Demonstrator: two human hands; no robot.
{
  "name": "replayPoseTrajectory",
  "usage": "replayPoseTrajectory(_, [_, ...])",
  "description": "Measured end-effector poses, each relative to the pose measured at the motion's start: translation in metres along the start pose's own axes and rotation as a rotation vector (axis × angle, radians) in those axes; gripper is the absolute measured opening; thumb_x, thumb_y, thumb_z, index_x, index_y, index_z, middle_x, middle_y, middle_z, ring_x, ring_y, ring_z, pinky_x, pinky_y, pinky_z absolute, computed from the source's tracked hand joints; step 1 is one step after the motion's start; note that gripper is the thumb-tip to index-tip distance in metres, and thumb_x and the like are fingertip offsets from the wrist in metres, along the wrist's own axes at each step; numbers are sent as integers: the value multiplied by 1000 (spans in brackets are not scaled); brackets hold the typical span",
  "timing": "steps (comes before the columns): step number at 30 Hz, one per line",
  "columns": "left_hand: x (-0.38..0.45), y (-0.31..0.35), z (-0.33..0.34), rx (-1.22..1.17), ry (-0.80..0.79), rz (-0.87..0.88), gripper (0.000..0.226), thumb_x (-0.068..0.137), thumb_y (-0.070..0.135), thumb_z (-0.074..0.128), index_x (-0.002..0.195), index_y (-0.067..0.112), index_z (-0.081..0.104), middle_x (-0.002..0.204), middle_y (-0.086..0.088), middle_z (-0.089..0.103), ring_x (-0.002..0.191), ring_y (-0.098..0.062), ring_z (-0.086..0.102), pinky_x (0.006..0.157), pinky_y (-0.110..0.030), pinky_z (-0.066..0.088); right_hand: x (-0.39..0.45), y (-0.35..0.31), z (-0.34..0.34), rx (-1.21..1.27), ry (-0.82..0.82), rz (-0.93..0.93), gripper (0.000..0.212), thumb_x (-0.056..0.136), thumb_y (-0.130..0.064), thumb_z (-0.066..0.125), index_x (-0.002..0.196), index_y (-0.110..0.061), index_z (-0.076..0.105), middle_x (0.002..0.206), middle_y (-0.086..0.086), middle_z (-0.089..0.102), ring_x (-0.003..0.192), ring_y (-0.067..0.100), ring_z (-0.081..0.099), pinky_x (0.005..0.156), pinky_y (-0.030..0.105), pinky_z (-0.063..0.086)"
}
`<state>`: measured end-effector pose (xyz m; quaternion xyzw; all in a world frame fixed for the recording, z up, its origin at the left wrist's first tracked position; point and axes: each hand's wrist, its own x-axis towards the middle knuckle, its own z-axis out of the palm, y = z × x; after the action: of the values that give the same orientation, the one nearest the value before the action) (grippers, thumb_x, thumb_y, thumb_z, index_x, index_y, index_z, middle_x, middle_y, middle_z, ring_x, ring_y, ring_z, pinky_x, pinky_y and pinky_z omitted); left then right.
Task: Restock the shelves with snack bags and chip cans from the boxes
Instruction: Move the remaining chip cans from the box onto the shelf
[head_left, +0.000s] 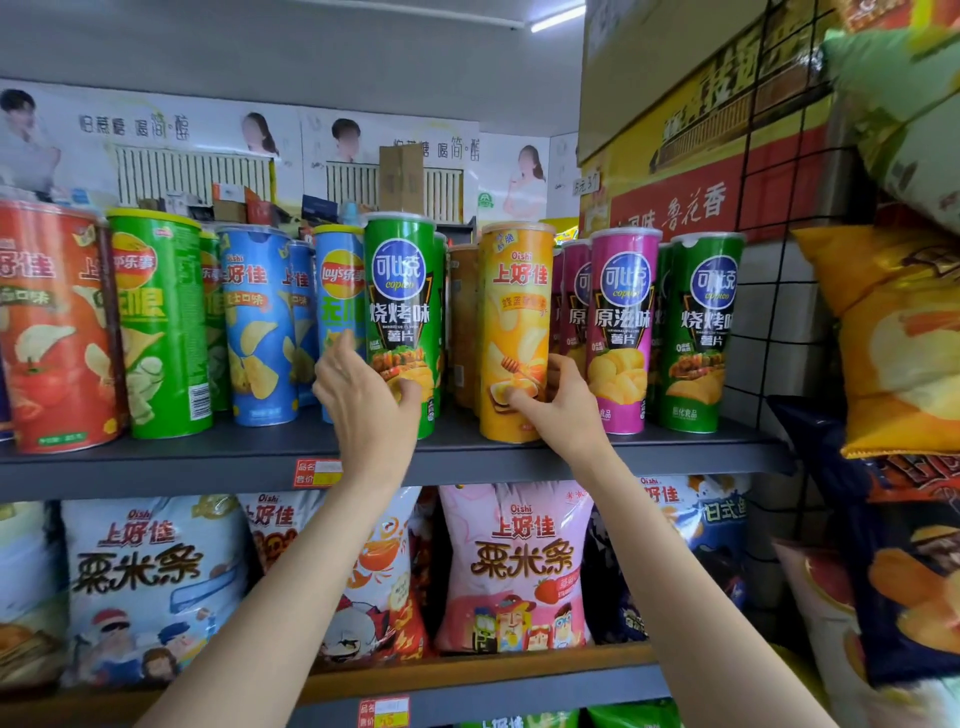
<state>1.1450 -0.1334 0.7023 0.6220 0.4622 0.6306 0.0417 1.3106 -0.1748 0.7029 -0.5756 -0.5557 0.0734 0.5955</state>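
Both hands — on chip cans

Green can under the left hand reads 可比克 copico, 烧烤味, 薯片. Yellow can in the right hand: Oishi 上好佳. Pink can: 可比克, 原滋味, 薯片. Blue can: Lay's 乐事. Below, pink bag: Oishi 上好佳 粟米条. Red box up right: 鲁花香.
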Motion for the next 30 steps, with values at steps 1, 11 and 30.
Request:
replayPoseTrajectory(1, [3,0,0,-27,-60,-42,69,82,8,60,140,-5,24,136,-26,36,126,-40,32,105,-41,24,-1,1,2,-6,17,-8,77,77,-29,75,139,-9,32,128,8,54,111,18,53,96,34,47])
replayPoseTrajectory(11, [4,-2,3,31,-249,-18,81,83,26,67,144,2,19,135,-19,41,127,-34,35,106,-44,30,-14,-7,20,-271,329,-213,84,77,-22,75,141,0,25,135,20,34,126,33,33,105,30,26])
replayPoseTrajectory(30, [16,-17,-15,-253,-325,15,81,81,33,69,143,8,24,136,-5,39,132,-19,34,108,-34,28,-3,-35,21,-206,460,-186,68,78,-25,73,131,-1,39,128,20,44,116,33,40,98,34,31])
